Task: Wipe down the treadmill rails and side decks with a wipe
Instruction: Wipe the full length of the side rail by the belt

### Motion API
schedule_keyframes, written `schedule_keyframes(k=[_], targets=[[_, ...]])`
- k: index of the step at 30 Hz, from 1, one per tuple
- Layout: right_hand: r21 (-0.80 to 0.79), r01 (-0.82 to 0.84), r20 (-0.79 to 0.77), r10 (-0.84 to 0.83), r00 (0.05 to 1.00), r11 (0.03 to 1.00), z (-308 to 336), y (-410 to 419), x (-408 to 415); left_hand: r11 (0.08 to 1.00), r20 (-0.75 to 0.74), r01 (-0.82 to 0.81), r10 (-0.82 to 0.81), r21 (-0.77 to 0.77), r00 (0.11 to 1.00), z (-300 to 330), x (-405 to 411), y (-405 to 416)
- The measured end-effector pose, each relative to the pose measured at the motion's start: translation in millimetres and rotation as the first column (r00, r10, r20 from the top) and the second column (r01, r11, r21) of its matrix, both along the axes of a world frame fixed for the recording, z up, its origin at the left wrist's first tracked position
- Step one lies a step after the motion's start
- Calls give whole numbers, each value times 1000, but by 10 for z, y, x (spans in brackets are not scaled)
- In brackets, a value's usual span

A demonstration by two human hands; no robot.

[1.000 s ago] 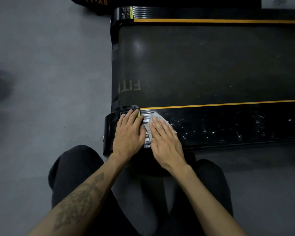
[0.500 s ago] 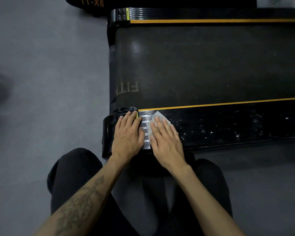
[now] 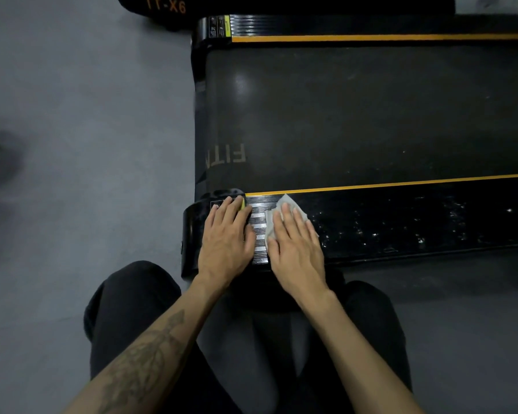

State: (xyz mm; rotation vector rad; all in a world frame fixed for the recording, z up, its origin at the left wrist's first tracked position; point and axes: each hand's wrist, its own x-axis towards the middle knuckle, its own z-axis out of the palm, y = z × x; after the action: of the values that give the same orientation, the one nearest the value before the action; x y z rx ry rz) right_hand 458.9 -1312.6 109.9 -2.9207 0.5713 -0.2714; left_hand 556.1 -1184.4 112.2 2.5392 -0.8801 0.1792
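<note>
The right hand [image 3: 296, 249] lies flat, fingers [image 3: 287, 216] straight and slightly spread, pressing a pale wipe [image 3: 284, 204] onto the near side deck [image 3: 401, 225] of a black treadmill. Just left of those fingers, the left hand [image 3: 226, 243] rests flat on the deck's ribbed end. Beyond the fingertips runs the belt [image 3: 356, 115]; grey floor [image 3: 72, 144] surrounds everything.

wipe [image 3: 284, 215] mostly hidden under right hand [image 3: 296, 252]

Grey floor [image 3: 72, 115] spreads left of everything; at the far edge sits a black machine base [image 3: 168, 10] lettered TT-X6 in orange
</note>
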Motion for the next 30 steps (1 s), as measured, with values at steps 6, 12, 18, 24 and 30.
schedule_keyframes(k=[6,12,18,24,30], targets=[[-31,-167,-46,166,985,985,7,0,56,1000,-16,6,-6,4,1000,-15,5,2],[-19,-45,-40,44,998,999,-2,-85,70,1000,-9,4,-4,-1,1000,-2,2,2],[-31,-174,-69,171,983,984,6,-43,113,1000,-16,13,-12,3,1000,-8,16,-2],[-32,-69,-79,67,995,997,-1,-163,142,1000,-2,7,-7,-4,1000,-23,17,-1],[-49,-147,-122,140,983,988,35,-76,160,1000,5,4,-4,-8,1000,-25,10,-8]])
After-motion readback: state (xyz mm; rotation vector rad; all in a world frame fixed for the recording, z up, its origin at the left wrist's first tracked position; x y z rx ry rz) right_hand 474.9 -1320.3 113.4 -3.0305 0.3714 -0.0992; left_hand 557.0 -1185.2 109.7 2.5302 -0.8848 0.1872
